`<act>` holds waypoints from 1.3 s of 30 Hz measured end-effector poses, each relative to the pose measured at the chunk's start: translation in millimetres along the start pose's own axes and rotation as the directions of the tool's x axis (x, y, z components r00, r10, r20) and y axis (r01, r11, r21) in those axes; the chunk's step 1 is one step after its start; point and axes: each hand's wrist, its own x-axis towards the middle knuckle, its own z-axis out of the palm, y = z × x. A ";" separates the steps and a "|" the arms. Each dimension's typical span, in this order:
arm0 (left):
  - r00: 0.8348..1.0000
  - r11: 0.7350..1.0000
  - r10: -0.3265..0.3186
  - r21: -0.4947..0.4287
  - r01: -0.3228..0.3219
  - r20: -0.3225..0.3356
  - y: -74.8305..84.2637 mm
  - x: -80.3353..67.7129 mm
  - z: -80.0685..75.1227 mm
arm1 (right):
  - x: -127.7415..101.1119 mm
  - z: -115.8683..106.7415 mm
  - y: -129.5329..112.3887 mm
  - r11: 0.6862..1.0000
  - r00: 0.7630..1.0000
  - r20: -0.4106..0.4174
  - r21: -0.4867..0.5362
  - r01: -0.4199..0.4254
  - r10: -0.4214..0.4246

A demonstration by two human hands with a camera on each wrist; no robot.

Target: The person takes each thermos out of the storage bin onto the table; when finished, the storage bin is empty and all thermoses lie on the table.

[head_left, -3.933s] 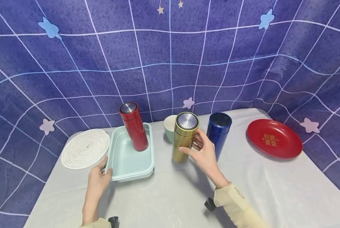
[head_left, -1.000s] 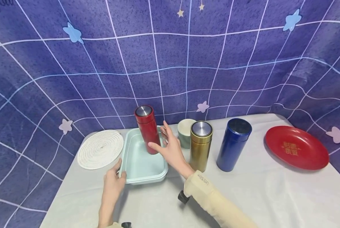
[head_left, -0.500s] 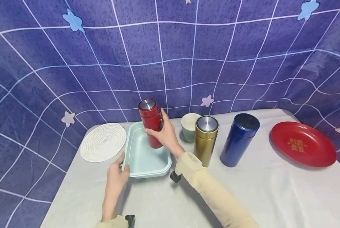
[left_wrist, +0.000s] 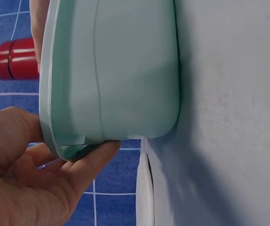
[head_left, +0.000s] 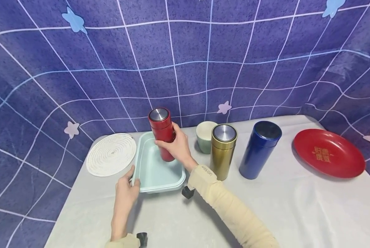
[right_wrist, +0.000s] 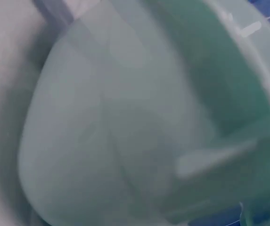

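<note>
A red thermos (head_left: pixel 160 129) with a steel lid stands upright at the far end of a mint-green tray (head_left: pixel 150 172). My right hand (head_left: pixel 173 146) grips the thermos around its middle from the right. My left hand (head_left: pixel 127 182) holds the tray's near left corner, thumb on the rim. In the left wrist view, the left hand (left_wrist: pixel 45 183) pinches the tray (left_wrist: pixel 116 70) at its rim, and the red thermos (left_wrist: pixel 17 59) shows beyond. The right wrist view is blurred and shows only the tray (right_wrist: pixel 125 117) from inside.
A gold thermos (head_left: pixel 223 151), a blue thermos (head_left: pixel 259 150) and a pale green cup (head_left: pixel 204 139) stand right of the tray. A red plate (head_left: pixel 327 153) lies far right. A white woven mat (head_left: pixel 111 159) lies left of the tray. A grey cloth covers the table (head_left: pixel 281 213).
My right hand let go of the gold thermos, reached left and closed around the red thermos. My left hand has stayed on the tray's corner.
</note>
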 end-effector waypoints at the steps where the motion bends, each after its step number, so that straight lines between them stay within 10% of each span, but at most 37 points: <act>1: 1.000 1.000 0.000 -0.005 0.000 0.004 0.0 -0.4 -1.2 | -1.6 -0.1 -2.0 1.000 1.000 -0.002 0.022 -0.001 0.001; 18: 1.000 1.000 0.013 0.014 -0.013 -0.007 0.2 2.7 -2.2 | -50.1 -46.4 -67.1 0.961 0.996 0.052 0.269 0.059 -0.075; 39: 0.999 0.999 0.021 0.046 -0.019 -0.040 -1.4 1.4 1.9 | -123.5 -146.5 -70.7 0.988 0.990 0.136 0.155 0.004 -0.025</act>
